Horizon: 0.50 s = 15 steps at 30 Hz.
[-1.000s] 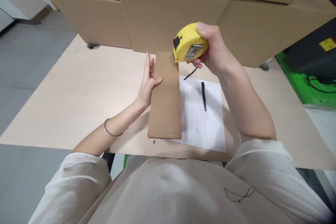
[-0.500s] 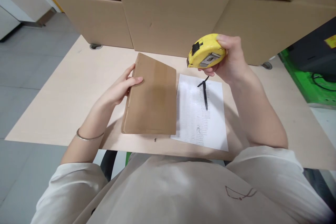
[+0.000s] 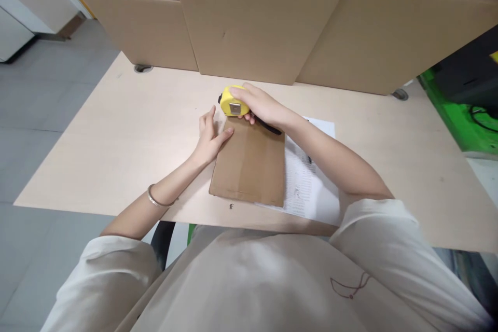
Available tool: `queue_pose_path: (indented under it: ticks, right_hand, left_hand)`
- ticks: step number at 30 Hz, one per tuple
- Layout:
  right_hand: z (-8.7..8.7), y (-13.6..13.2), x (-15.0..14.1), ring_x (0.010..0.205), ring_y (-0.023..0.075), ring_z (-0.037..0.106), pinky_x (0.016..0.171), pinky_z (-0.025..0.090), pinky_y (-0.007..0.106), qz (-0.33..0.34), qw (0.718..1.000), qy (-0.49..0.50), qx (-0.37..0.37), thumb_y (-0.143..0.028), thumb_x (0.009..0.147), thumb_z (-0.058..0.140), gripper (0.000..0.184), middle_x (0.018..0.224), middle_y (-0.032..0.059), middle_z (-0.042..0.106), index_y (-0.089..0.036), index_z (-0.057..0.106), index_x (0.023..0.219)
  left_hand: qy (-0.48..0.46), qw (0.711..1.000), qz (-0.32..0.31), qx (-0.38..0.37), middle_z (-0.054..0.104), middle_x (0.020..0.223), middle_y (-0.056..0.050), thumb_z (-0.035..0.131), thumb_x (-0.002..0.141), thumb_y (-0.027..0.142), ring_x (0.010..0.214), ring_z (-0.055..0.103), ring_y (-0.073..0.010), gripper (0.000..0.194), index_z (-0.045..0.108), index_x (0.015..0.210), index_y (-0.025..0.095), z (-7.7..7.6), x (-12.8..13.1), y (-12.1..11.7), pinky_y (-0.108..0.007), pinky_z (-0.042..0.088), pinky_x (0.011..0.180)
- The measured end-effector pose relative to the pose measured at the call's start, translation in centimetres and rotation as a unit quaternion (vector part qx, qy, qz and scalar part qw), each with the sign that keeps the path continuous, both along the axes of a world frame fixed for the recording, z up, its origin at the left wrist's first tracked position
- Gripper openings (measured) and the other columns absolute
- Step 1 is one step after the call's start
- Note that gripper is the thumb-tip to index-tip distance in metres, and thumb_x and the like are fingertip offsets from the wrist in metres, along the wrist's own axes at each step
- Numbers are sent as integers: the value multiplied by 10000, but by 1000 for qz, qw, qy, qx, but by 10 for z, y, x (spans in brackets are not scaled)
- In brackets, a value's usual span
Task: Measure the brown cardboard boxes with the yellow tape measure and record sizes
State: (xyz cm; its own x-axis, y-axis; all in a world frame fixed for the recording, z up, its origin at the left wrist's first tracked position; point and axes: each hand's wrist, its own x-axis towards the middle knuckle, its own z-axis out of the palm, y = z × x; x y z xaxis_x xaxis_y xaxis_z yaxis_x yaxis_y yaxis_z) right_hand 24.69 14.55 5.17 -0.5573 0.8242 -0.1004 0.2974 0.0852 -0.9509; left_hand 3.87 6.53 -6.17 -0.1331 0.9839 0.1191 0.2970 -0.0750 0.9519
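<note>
"Hands?"

"Left hand [image 3: 211,141]: fingers spread, thumb on left edge of cardboard box [image 3: 249,171]. Right hand [image 3: 261,104] grips yellow tape measure [image 3: 234,101] over its far end."

"Box where?"

"On desk [image 3: 97,140], mostly nearside of both hands, long axis fore-and-aft, overlapping printed sheet [image 3: 307,187]."

"Text?"

"Sheet's print too small; no brand legible."

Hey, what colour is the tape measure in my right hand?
The tape measure is mainly yellow, best seen in the head view.
</note>
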Motion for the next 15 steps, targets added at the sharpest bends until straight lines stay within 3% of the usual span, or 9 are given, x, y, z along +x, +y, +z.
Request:
queue_pose_path:
  ticks: [2,4,6,8,12,15]
  right_hand:
    - [3,-1,-8,665,157,594,539,465,280,0,999,-40,5,-910,1045,658,662,845,18,652,-256,558,1038]
    - [8,-3,-12,652,156,587,518,439,282,1,997,-71,6,-896,1041,687,654,819,15,642,-257,551,1013]
    - [11,-6,-11,638,157,582,497,422,286,0,997,-76,10,-890,1031,709,650,796,13,640,-260,557,996]
    - [11,-7,-2,606,154,562,480,417,288,-6,998,-69,8,-894,1016,725,650,770,5,640,-263,576,994]
    - [1,-9,42,519,147,503,444,397,297,-39,998,-54,-3,-888,978,766,638,712,-7,639,-275,592,968]
    - [-8,-15,89,498,150,476,427,364,308,-89,996,-6,3,-847,961,788,598,690,0,623,-280,601,921]
  left_hand:
    - [-17,998,-35,46,480,1813,-136,880,866,543,1794,302,-429,979,525,1753,332,0,2,3,-598,176,1512]
    - [-58,993,-80,59,534,1826,-94,809,919,486,1788,352,-424,862,558,1731,349,3,8,5,-587,202,1515]
    - [-113,984,-131,30,593,1812,-78,730,964,469,1759,441,-429,812,565,1747,328,5,13,5,-600,271,1499]
    - [-148,976,-162,-7,569,1860,-61,679,993,472,1788,426,-423,842,520,1804,309,5,16,5,-600,272,1504]
    - [-143,979,-142,-40,336,1997,9,687,975,437,1895,160,-376,967,403,1889,298,0,14,5,-556,82,1547]
    - [-152,977,-140,-55,259,2012,21,681,989,431,1898,135,-363,987,352,1910,295,-3,12,4,-554,85,1547]
